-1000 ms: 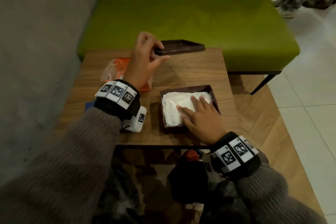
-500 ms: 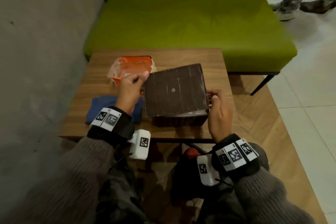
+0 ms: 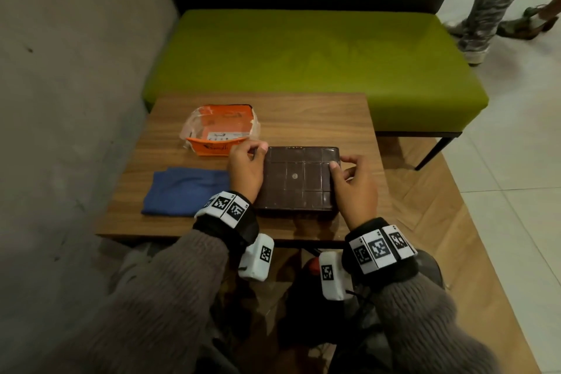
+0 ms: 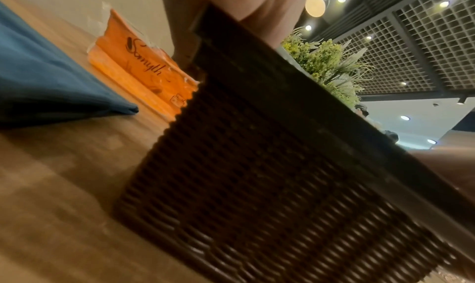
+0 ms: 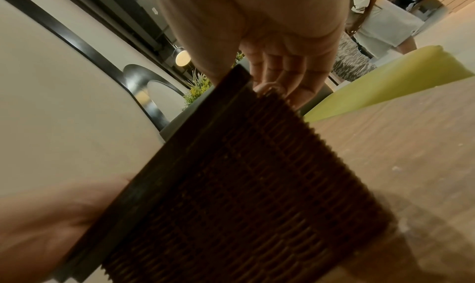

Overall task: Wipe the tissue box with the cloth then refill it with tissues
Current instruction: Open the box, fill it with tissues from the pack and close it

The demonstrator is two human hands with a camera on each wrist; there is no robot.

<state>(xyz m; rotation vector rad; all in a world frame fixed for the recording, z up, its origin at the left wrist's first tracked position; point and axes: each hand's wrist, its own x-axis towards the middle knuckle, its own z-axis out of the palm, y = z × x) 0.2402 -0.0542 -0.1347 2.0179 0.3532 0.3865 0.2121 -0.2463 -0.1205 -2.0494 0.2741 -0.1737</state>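
Observation:
The dark brown woven tissue box [image 3: 299, 181] sits on the wooden table [image 3: 318, 118] with its gridded lid closed on top. My left hand [image 3: 257, 152] grips the lid's far left corner with curled fingers. My right hand [image 3: 342, 164] holds the right edge, thumb on top and fingers [image 5: 287, 72] down the side. The box's ribbed wall [image 4: 257, 185] fills the left wrist view, and the same wall [image 5: 257, 185] fills the right wrist view. A folded blue cloth [image 3: 185, 191] lies left of the box. An orange tissue pack [image 3: 218, 130] in torn plastic lies behind it. The tissues inside are hidden.
A green bench [image 3: 303, 55] stands just beyond the table, with a concrete wall on the left. A person's legs [image 3: 491, 3] stand on the tiled floor at the far right. The table's near edge runs close under my wrists.
The lid has gone from the table's far edge onto the box, which was open with white tissues showing. My right hand left the tissues and now holds the lid's right edge.

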